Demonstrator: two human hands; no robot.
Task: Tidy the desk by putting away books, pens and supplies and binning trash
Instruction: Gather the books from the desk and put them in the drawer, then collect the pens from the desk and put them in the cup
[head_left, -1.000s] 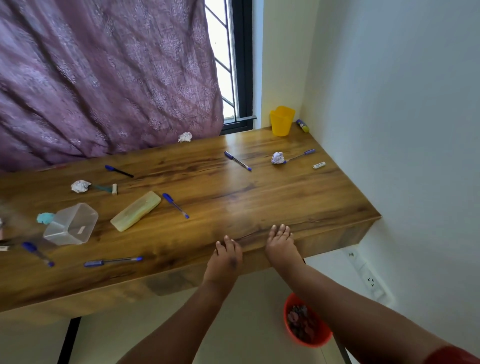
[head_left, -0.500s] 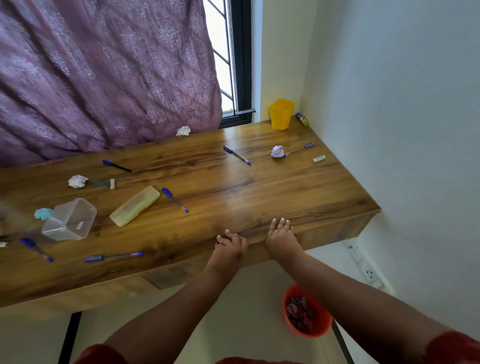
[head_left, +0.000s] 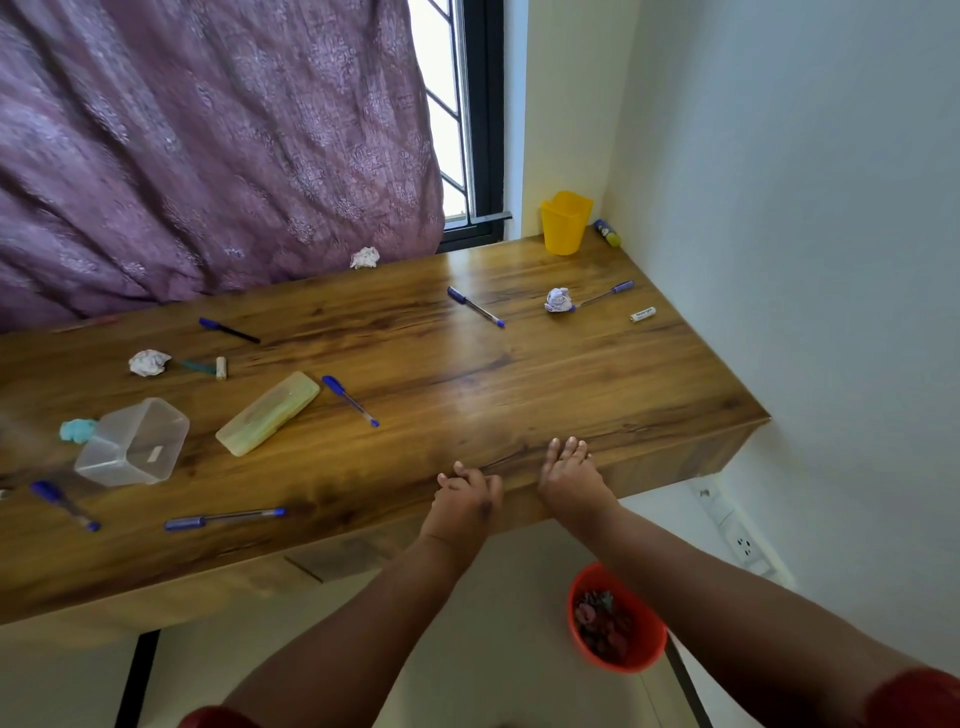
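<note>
Wooden desk (head_left: 519, 374), left hand (head_left: 466, 501) newly curled.

A purple patterned curtain (head_left: 208, 156) is hung left of the dark-framed window (head_left: 467, 119), through which daylight is admitted. A white wall (head_left: 805, 208) is seen right of the window.

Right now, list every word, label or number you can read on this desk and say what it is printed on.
None can be read.
White battery: dark print, too small and blurred.
Clear plastic container: small white sticker, no text legible.
Yellow-capped tube: any label unreadable.
</note>
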